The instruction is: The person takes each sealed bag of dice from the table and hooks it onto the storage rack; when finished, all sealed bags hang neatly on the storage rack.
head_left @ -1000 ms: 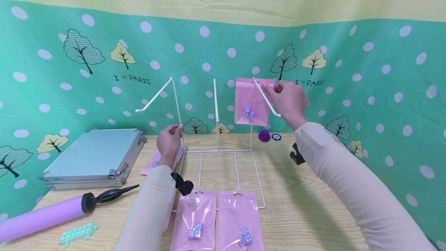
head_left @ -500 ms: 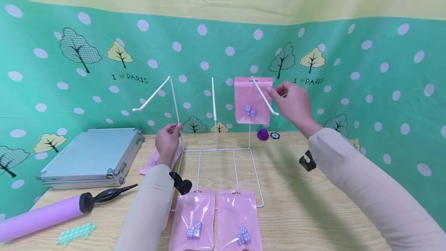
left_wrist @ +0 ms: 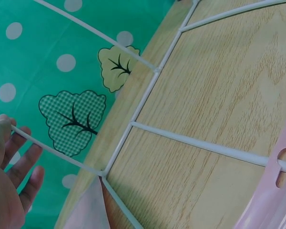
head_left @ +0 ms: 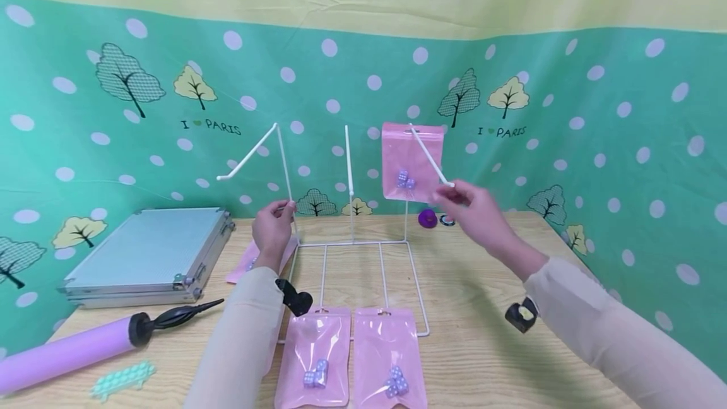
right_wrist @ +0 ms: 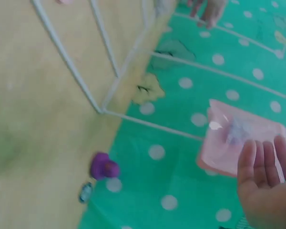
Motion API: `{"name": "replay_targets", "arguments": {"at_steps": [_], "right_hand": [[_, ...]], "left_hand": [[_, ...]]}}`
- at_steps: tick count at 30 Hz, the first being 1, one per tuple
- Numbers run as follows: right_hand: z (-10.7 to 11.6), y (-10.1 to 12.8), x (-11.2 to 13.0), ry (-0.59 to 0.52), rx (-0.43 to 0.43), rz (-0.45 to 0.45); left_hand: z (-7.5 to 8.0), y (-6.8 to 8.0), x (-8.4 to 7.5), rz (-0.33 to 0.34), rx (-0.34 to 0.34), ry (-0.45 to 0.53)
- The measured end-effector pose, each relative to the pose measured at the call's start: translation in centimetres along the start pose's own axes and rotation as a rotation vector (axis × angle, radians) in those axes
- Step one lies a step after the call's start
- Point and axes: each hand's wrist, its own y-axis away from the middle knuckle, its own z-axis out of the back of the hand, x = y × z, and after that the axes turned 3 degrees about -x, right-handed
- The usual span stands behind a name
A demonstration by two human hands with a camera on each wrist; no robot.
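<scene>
Wooden bench (head_left: 488,283) runs from me to the green dotted backdrop, and on it stands the white wire rack (head_left: 352,242). Far left lies a silver case (head_left: 147,254), with a purple pump (head_left: 68,349) nearer me. A pink pouch (head_left: 411,161) of dice hangs on the rack's right hook, and two more pouches (head_left: 352,358) lie near me by the rack's base. My left hand (head_left: 274,229) pinches the rack's left upright. My right hand (head_left: 474,210) hovers just below the hook's tip, fingers loosely spread, holding nothing.
</scene>
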Motion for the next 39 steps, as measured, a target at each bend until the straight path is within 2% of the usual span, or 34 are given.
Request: {"name": "replay_targets", "arguments": {"at_steps": [7,16,19,26,30,35,39], "right_hand": [[-2.3,2.8,-2.6,-0.025,0.194,0.036],[-5.0,5.1,-5.7,-0.045,0.365,0.092],[-5.7,5.6,-6.5,-0.039,0.408,0.086],[-7.2,6.9,-7.7,0.061,0.475,0.066],[-7.7,7.4,-8.0,0.100,0.506,0.088],[-8.4,7.7,-8.2,0.158,0.490,0.160],[-9.0,7.9,-8.3,0.197,0.455,0.170]], "left_hand": [[0.0,0.0,0.0,0.015,0.018,0.001],[-0.1,0.2,-0.1,0.013,0.017,0.000],[-0.1,0.2,-0.1,0.013,0.015,-0.002],[-0.1,0.1,0.0,0.003,0.008,-0.012],[-0.1,0.1,-0.1,0.002,0.008,-0.017],[-0.1,0.2,-0.1,0.003,0.010,-0.012],[-0.1,0.2,-0.1,0.004,0.012,-0.010]]}}
